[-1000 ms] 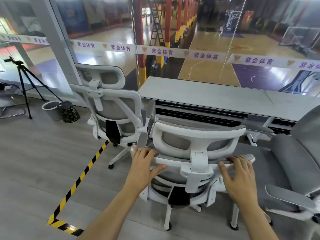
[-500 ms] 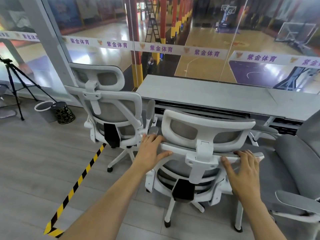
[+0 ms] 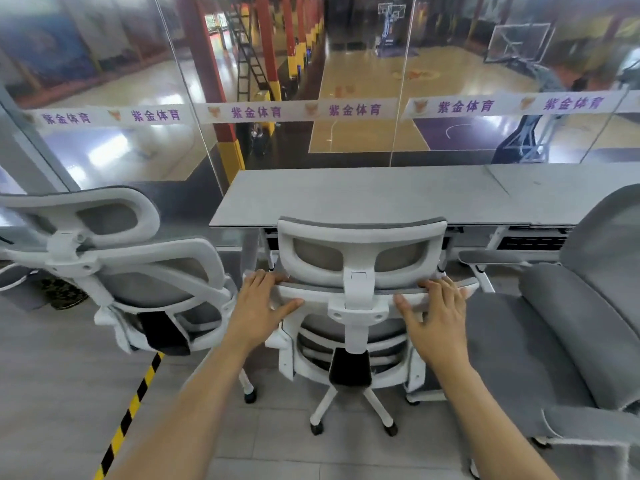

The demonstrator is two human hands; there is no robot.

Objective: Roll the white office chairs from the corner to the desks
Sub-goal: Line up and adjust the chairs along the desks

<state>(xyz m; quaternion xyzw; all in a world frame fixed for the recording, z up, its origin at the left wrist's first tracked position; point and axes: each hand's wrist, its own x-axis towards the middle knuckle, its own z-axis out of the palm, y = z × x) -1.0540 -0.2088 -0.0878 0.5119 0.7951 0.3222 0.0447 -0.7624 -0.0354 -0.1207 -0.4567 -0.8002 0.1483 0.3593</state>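
Middle chair [image 3: 360, 251]: placed at the centre of the frame, backrest toward the camera, seat drawn up to the tabletop [image 3: 346, 195] edge; it is judged almost parked
Left hand [image 3: 263, 306]: fingers are hooked over the backrest's top rail and the thumb is spread on its rear face, so the rail is gripped for steering
Right hand [image 3: 437, 317]: closed likewise on the rail's other end, so the push is kept even
Neighbours: second white chair [image 3: 114, 261] at centre left, grey chair [image 3: 554, 306] at right; the gap between them is taken
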